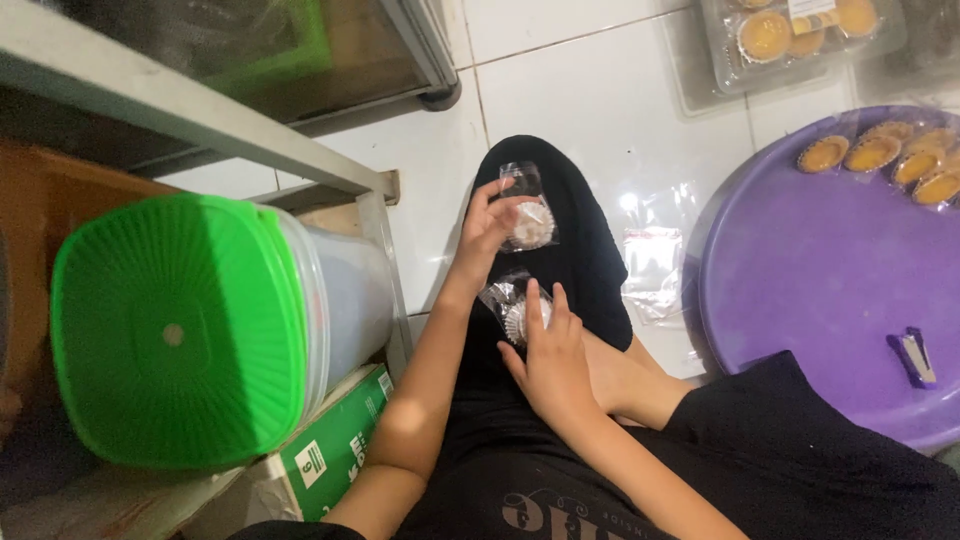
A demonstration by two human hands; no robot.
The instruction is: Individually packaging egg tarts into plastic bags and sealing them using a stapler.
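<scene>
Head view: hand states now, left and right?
Left hand: shut on a clear bag with a white pastry inside.
Right hand: shut on a second clear bag, also with a pastry.

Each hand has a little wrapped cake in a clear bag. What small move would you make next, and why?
Probably reach the right hand toward the purple stapler on the purple tray. Both the left hand's bagged cake and the right's bagged cake look filled, their tops apparently unsealed.

A white tiled floor [560,90] carries a purple tray [800,290] and clear bags [652,270].
</scene>
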